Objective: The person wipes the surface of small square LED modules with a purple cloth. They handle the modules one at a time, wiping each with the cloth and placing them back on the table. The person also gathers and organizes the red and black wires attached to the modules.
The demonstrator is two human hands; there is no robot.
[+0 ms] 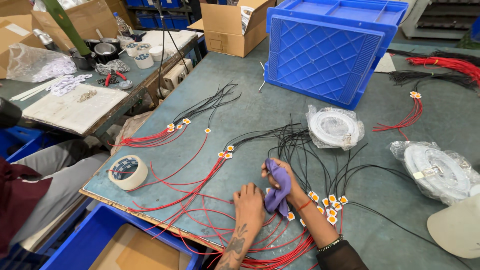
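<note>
My right hand [280,175] grips a crumpled purple cloth [278,189] just above the grey-green table [250,107]. My left hand [248,204] lies flat, fingers pressed on red wires [200,182] beside the cloth. The red and black wires [300,145] end in small square chips with orange centres [330,205], several of them clustered right of my right wrist. More chips [226,152] lie further up the table.
A roll of tape [128,172] sits at the table's left edge. Two bagged white round fittings [334,127] [435,167] lie right. A blue crate [325,47] and cardboard box [231,25] stand at the back. A seated person's legs [55,175] are left; a cluttered bench [75,105] behind.
</note>
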